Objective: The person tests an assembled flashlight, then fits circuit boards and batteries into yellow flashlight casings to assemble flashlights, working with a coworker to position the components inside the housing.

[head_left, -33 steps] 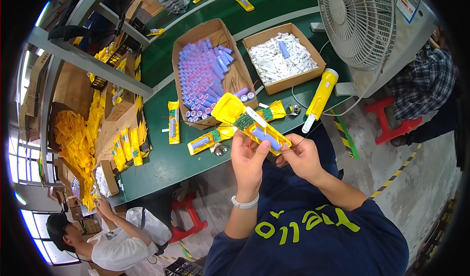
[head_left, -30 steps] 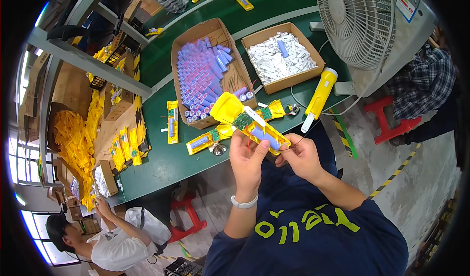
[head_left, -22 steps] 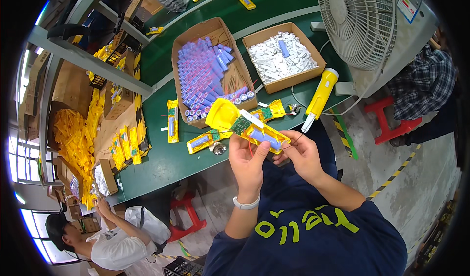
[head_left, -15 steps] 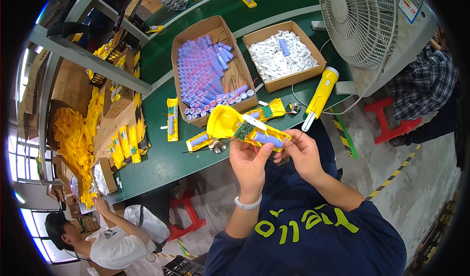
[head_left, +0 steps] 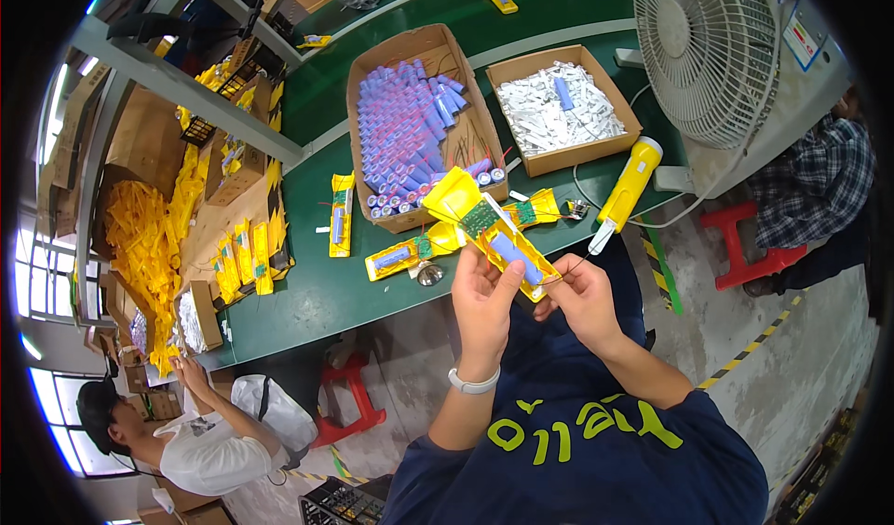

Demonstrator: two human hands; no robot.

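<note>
My left hand (head_left: 482,303) grips a yellow plastic flashlight casing half (head_left: 453,196) from its left side, thumb over the edge. A green circuit board (head_left: 479,218) and a purple cylindrical battery (head_left: 516,258) sit inside the casing, with a white strip beside the board. At its narrow lower end my right hand (head_left: 589,300) is closed, thumb and forefinger pinching a thin dark wire; the fingertips touch or nearly touch the casing. Just beyond, another filled yellow casing (head_left: 396,258) lies on the green table (head_left: 279,325), beside a round silver reflector (head_left: 429,274).
Farther back stand a carton (head_left: 363,78) of purple batteries and a carton (head_left: 610,134) of white pieces. A yellow flashlight (head_left: 629,182) lies by the right edge, near a large fan (head_left: 708,50). A co-worker (head_left: 205,455) works at the left, near heaped yellow parts (head_left: 140,246).
The casing has turned in my hands: its wide end has tipped, its inside faces up more, and its narrow end points more toward me. My right fingers remain at the narrow end.
</note>
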